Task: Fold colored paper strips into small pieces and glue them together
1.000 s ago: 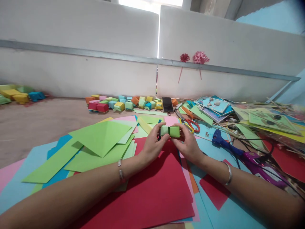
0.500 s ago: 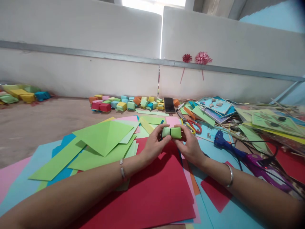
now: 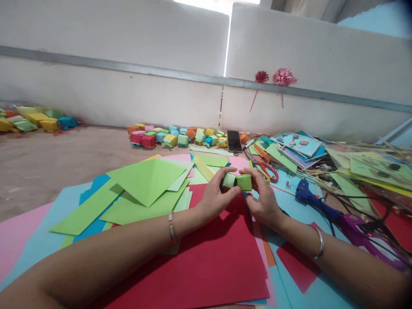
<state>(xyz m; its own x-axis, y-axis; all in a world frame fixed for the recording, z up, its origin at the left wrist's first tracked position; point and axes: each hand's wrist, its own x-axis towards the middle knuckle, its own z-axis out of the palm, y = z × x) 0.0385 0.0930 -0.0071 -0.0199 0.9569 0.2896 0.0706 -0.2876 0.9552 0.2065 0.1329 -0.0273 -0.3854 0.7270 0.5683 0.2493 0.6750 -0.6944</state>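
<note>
A small folded paper shape, boxy, pale green on the left half and brighter green on the right, is held up between both hands over the red paper. My left hand is closed on its pale end, with the thumb along the lower edge. My right hand grips the bright green end, fingers curled around its top and side. A dark gap shows between the two halves. Green paper sheets lie left of my left hand. Scissors with red handles lie just beyond my right hand.
Many small folded paper shapes line the back, near a phone. A purple and blue glue gun with its black cord lies at right. Card pieces pile up behind it. A white partition stands at the back.
The view has shifted slightly, so everything sits further right. The folded paper shape has tilted, and the gap between its halves looks wider. My right thumb has dropped away from its front edge.
</note>
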